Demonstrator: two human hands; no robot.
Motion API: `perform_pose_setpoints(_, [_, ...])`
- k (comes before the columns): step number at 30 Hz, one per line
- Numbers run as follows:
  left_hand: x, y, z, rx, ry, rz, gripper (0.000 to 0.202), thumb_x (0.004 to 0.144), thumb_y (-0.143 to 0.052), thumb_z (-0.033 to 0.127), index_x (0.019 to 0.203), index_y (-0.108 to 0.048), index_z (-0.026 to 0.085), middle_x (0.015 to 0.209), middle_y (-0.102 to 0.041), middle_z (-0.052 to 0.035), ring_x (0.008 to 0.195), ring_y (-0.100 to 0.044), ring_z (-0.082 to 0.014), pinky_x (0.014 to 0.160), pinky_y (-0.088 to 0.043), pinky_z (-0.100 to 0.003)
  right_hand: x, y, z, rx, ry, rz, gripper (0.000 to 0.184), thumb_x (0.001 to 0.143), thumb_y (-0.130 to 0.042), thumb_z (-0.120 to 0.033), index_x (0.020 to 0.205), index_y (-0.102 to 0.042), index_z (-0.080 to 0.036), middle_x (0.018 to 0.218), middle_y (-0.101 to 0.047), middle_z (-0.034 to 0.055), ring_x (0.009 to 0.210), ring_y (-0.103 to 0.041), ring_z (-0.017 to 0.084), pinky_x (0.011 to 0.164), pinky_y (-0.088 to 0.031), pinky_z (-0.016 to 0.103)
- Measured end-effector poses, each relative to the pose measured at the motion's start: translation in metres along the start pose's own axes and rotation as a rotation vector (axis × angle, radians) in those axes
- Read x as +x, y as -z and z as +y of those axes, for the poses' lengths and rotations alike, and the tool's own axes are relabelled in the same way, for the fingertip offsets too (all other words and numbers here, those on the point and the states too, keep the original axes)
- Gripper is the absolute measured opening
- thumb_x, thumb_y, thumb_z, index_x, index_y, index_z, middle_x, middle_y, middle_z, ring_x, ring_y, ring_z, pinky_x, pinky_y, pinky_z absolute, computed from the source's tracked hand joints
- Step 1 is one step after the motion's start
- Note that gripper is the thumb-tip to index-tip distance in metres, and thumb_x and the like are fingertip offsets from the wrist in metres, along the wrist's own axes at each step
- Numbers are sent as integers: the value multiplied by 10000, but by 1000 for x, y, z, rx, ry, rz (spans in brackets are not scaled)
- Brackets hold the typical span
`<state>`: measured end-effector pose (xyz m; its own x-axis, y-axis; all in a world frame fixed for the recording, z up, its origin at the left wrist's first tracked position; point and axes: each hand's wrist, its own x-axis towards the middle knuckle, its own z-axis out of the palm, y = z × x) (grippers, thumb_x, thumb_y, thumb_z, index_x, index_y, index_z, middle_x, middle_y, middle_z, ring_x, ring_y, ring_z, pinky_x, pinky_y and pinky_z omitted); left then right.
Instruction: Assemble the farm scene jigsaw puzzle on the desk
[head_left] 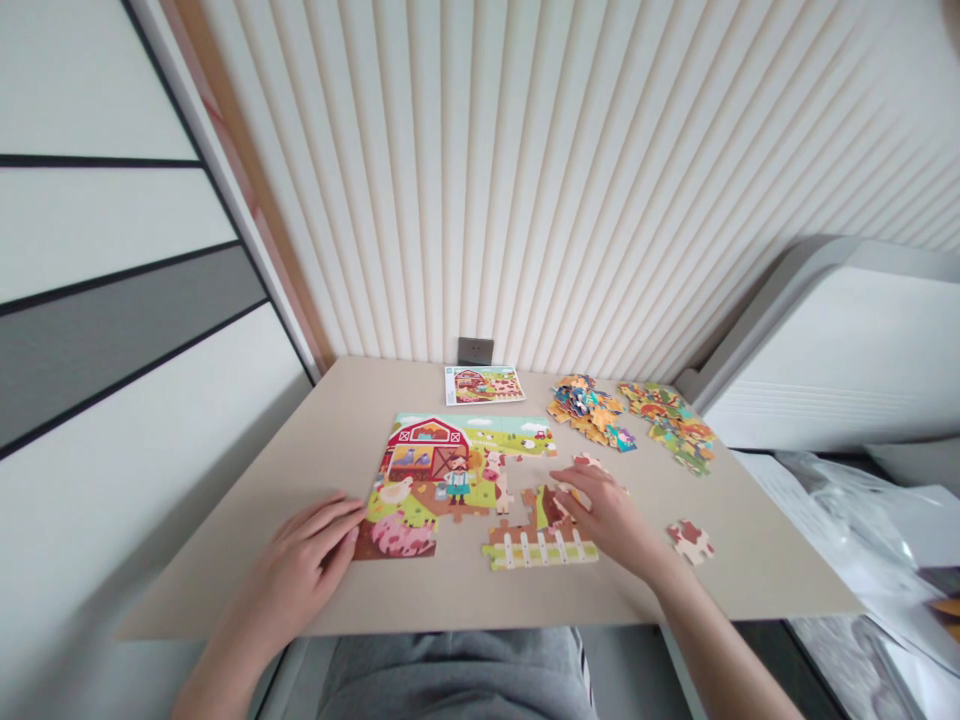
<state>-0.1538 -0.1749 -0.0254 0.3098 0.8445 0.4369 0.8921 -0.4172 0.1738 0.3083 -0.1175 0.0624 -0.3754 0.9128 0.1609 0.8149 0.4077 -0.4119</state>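
Note:
A partly joined farm jigsaw puzzle (427,490) lies on the table, showing a red barn, a farmer, a goose and a pig. My left hand (319,545) lies flat beside its left edge, fingers stretched and fingertips touching the border. To the right, my right hand (604,512) bends over loose pieces, thumb and forefinger on a puzzle piece (551,510) with brown and green on it. Part of that piece is hidden under the fingers. Just below is a joined strip with a white fence (541,550), apart from the barn section. Another cow-patterned piece (587,461) shows behind the right hand.
A reference picture card (485,385) lies at the back by a wall socket (475,351). Piled pieces (589,408) and a spread-out group (675,425) are at the back right. One cow-patterned piece (691,541) lies alone on the table (637,610) right of my right hand.

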Motion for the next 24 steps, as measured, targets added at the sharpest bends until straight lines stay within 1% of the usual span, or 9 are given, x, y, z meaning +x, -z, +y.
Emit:
perform_pose_setpoints(3, [0,0,0,-7,-2,-3,357,1025,-524,369,1325,-669,242,1375,-665,-66,1323,-582,-270,1137,-470,-415,5,10,5,86,98,-158,433,971,-625,-335,1398,-646,-272,1437,-638,86,1365,-548,287,1164,-400,454])
perform_pose_setpoints(5, [1,1,1,-7,0,-1,355,1024,-526,366,1322,-670,240,1373,-667,-68,1320,-585,-270,1141,-468,-418,9,14,2,119,131,-239,517,922,-685,-319,1433,-620,-279,1470,-615,83,1383,-533,290,1177,-392,455])
perform_pose_setpoints(9, [3,3,4,1,1,22,347,1013,-538,371,1303,-688,254,1350,-684,-66,1298,-608,-271,1110,-501,-410,14,14,-7,121,127,-278,569,872,-718,-263,1432,-623,-306,1439,-636,71,1375,-533,296,1168,-396,457])
perform_pose_setpoints(13, [3,3,4,-16,-3,50,344,1006,-537,384,1283,-706,270,1313,-706,-65,1261,-641,-263,1092,-525,-394,17,10,-1,136,67,-224,520,871,-703,-262,1387,-663,-313,1314,-690,82,1229,-618,288,1072,-470,435])
perform_pose_setpoints(16, [3,2,3,-13,0,46,344,1007,-538,378,1283,-706,261,1314,-705,-70,1271,-634,-265,1098,-520,-397,22,5,10,264,-13,-140,369,930,-658,-370,1275,-735,-264,1083,-750,80,989,-686,250,912,-535,389])
perform_pose_setpoints(17, [2,2,3,-11,1,37,345,1008,-538,374,1290,-701,259,1322,-701,-70,1281,-627,-267,1102,-515,-402,25,2,14,347,-48,-115,372,947,-642,-421,1256,-741,-239,997,-750,76,900,-691,233,843,-545,369])
perform_pose_setpoints(20, [2,2,4,-16,6,24,346,1011,-537,366,1301,-693,260,1337,-691,-69,1298,-611,-271,1108,-507,-415,33,-8,21,658,-144,-30,515,947,-638,-529,1328,-679,-186,839,-682,30,716,-662,178,692,-533,312])
perform_pose_setpoints(22, [2,3,5,-23,13,23,342,1009,-542,361,1296,-695,258,1337,-691,-67,1298,-609,-271,1110,-506,-417,38,-16,22,815,-184,18,595,922,-669,-554,1393,-624,-193,827,-625,-5,683,-637,151,664,-529,295])
perform_pose_setpoints(24, [3,4,6,-29,17,24,338,1006,-547,357,1291,-697,255,1337,-691,-66,1299,-608,-270,1110,-506,-413,41,-23,21,882,-220,31,631,900,-696,-564,1414,-604,-211,844,-591,-19,686,-628,141,647,-530,287])
